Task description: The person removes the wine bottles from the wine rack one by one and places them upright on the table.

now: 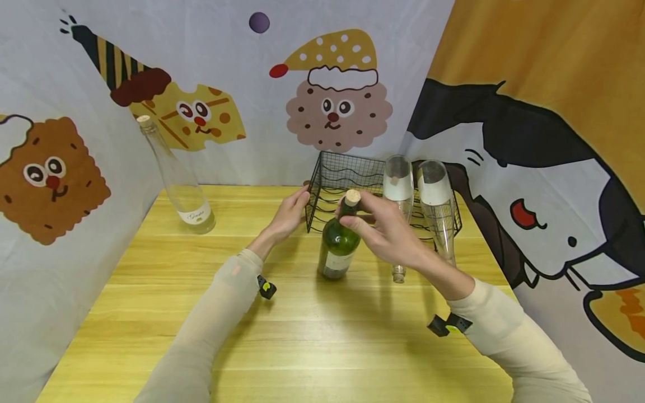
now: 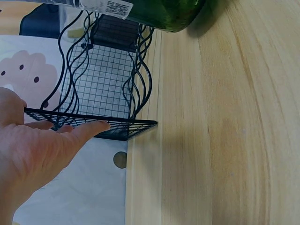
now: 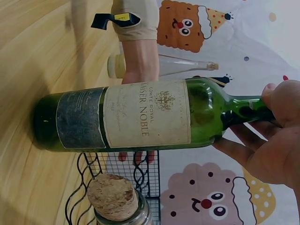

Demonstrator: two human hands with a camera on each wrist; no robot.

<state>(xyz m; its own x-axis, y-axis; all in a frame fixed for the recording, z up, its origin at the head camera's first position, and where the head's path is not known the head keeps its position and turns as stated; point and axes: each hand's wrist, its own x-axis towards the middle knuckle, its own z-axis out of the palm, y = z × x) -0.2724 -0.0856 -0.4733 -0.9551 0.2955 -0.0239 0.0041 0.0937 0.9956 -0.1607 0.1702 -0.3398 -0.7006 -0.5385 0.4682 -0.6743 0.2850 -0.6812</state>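
Observation:
My right hand (image 1: 390, 232) holds a green wine bottle (image 1: 339, 242) by its neck, just below the cork (image 1: 353, 196). The bottle is nearly upright in front of a black wire wine rack (image 1: 347, 167); whether its base touches the table is unclear. Its cream and dark labels show in the right wrist view. At the rack's left end, my left hand (image 1: 288, 215) grips the mesh side panel (image 2: 117, 123), with the thumb on the outside and the other fingers reaching over it. Two clear corked bottles (image 1: 398, 187) lie in the rack, necks toward me.
A clear corked bottle (image 1: 183, 187) with a white label stands at the table's back left. The wooden table (image 1: 322, 347) backs onto a fabric sheet printed with cartoon figures (image 1: 339, 109). A dark cartoon print (image 1: 529, 134) hangs on the right.

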